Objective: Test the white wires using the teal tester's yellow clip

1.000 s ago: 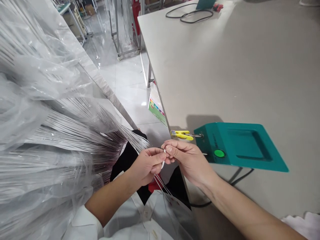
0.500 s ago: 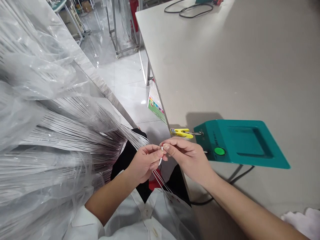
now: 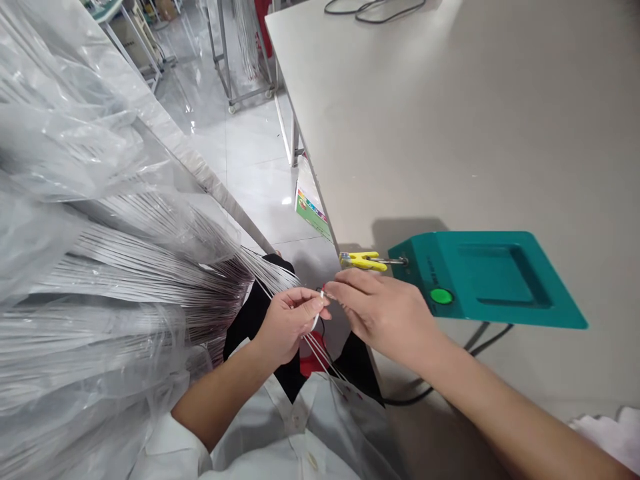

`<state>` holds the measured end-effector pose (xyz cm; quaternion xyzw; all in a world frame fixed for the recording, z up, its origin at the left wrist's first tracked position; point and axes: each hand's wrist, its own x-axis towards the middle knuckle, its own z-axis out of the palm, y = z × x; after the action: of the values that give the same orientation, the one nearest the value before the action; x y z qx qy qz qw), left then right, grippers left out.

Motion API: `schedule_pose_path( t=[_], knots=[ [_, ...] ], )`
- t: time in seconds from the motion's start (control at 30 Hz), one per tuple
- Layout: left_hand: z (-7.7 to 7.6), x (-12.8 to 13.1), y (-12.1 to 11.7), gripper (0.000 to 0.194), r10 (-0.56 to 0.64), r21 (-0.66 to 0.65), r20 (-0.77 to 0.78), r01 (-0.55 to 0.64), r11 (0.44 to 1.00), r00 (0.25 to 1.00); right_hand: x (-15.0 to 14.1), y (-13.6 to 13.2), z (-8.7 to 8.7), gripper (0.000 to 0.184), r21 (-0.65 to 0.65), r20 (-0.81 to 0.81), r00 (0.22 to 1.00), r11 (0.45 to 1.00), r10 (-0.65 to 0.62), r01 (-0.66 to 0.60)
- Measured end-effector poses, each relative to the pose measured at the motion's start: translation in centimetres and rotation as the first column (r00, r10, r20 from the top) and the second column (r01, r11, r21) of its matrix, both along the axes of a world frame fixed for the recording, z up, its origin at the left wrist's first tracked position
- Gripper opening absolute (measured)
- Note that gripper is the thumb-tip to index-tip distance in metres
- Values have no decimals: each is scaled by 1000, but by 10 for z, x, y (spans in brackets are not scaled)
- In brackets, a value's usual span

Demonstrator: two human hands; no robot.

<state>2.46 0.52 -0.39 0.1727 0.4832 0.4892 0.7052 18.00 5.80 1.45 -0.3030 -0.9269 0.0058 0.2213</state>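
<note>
Between its thumb and fingertips my left hand (image 3: 289, 325) pinches a white wire (image 3: 315, 323), whose short end sticks up with a bit of red at the tip. Close against that end, the fingertips of my right hand (image 3: 387, 317) are pressed together; whatever they grip is hidden. A bundle of white wires (image 3: 260, 270) runs in from the left behind my left hand, and several strands pass below it over my lap. Just beyond my right hand, a yellow clip (image 3: 363, 261) is joined to a metal pin on a green device (image 3: 450, 267) with a round, bright green button (image 3: 441, 296).
Wires under clear plastic sheeting (image 3: 90, 160) fill the left side. The grey table (image 3: 450, 133) spans the right, with a black cable (image 3: 373, 10) at its far edge. A wheeled metal rack (image 3: 227, 73) stands on the floor beyond. White cloth (image 3: 610, 437) lies at lower right.
My right hand has turned more palm-down, its fingertips shifting slightly away from the wire end, where red now shows. My left hand keeps its pinch. The view has shifted slightly.
</note>
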Motion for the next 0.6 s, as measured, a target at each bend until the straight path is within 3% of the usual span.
schedule_pose_path(
  t=[0.1, 0.17, 0.23, 0.33, 0.37, 0.43, 0.5, 0.6],
  knots=[
    [3, -3, 1, 29, 26, 1, 10, -26, 1000, 1000, 2, 1, 3, 24, -257, 25, 998, 964, -61, 66],
    [5, -4, 2, 28, 31, 7, 7, -31, 999, 999, 1, 2, 5, 24, -385, -98, 987, 919, -126, 80],
    [5, -4, 3, 28, 7, 17, 2, -7, 1000, 1000, 0, 3, 7, 22, -491, -247, 953, 870, -177, 34],
    [4, -5, 3, 29, -76, 42, -21, 77, 996, 997, -3, 3, 8, 18, -567, -363, 924, 816, -124, -113],
    [4, -5, 3, 28, -106, 53, -53, 109, 993, 993, -3, 3, 8, 19, -554, -373, 924, 820, -87, -146],
    [3, -7, 3, 24, -147, 84, -173, 164, 983, 974, -3, 1, 7, 22, -452, -335, 942, 880, -19, -143],
    [3, -9, 2, 16, -157, 134, -340, 213, 968, 927, -2, -1, 5, 21, -268, -220, 975, 959, 31, -90],
    [2, -9, 0, 12, -140, 204, -529, 285, 937, 837, -2, -4, 1, 20, -34, -27, 998, 997, 62, -63]
  ],
)
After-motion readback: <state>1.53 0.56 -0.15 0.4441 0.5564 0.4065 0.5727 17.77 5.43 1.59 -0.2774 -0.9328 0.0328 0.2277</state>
